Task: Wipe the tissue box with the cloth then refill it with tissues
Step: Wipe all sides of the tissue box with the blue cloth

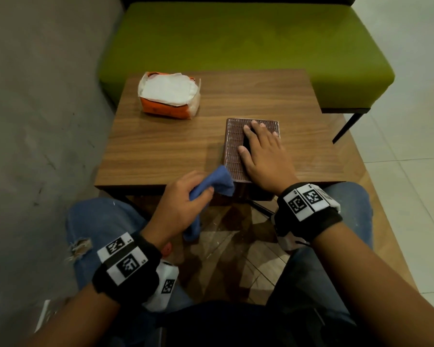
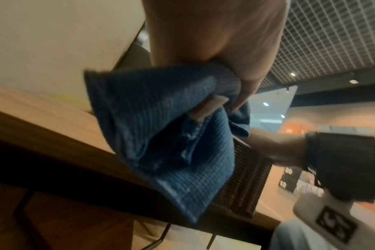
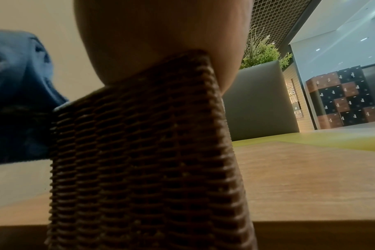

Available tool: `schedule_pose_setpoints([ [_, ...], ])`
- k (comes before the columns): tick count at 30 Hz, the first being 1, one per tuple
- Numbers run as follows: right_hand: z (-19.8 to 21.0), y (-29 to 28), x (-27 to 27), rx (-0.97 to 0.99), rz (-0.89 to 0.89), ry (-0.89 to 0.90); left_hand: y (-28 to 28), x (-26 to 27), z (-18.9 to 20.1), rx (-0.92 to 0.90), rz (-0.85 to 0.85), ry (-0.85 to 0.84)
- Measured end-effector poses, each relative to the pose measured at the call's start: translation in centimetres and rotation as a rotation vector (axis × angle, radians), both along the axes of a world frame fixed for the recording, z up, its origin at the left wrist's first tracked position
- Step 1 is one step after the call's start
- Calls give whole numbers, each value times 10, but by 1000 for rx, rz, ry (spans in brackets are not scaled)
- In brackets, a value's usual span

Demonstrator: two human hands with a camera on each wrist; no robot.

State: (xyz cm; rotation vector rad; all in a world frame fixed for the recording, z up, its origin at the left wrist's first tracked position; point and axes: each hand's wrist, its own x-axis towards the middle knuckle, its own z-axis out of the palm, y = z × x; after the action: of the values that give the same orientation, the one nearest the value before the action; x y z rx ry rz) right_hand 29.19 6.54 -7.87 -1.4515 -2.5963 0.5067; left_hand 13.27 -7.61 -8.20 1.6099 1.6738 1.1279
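Note:
A brown woven tissue box [image 1: 233, 144] [image 3: 143, 152] [image 2: 244, 179] stands at the near edge of the wooden table [image 1: 176, 146]. My right hand [image 1: 263, 151] lies flat on its top, fingers spread, palm [image 3: 161, 38] pressing down. My left hand [image 1: 183, 204] grips a bunched blue cloth [image 1: 218, 182] [image 2: 161, 135] [image 3: 17, 94] against the box's near left corner. An opened orange pack of white tissues [image 1: 169, 96] sits at the table's far left.
A green upholstered bench [image 1: 248, 41] stands behind the table, with a grey wall [image 1: 35, 96] on the left. My knees in blue jeans [image 1: 98, 234] are under the table's near edge. White floor tiles [image 1: 411, 121] lie to the right.

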Motion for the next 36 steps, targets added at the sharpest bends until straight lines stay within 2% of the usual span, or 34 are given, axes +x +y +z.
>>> schedule_pose_setpoints([
  [3,0,-1,-2,8,-10,2,21,-2,8,20,137,-32],
  [6,0,-3,-4,13,-18,-2,40,5,8,-3,102,8],
  [9,0,-4,-7,25,-44,-20,30,12,1,-15,97,88],
  [14,2,-11,-22,39,-162,-8,5,14,0,75,179,89],
  [17,20,-6,-23,10,-144,-117,13,12,1,68,226,158],
  [20,43,5,-7,-78,-15,-269,21,2,0,66,253,267],
  [22,47,10,3,-106,77,-331,27,-5,0,57,264,237],
  [24,42,12,8,-130,128,-306,36,-7,0,27,296,191],
  [28,34,10,6,-166,80,-234,43,3,-3,53,344,136],
  [33,36,9,7,-165,92,-273,13,11,-10,88,202,149],
  [36,35,11,6,-180,114,-315,31,-1,-7,45,321,64],
])
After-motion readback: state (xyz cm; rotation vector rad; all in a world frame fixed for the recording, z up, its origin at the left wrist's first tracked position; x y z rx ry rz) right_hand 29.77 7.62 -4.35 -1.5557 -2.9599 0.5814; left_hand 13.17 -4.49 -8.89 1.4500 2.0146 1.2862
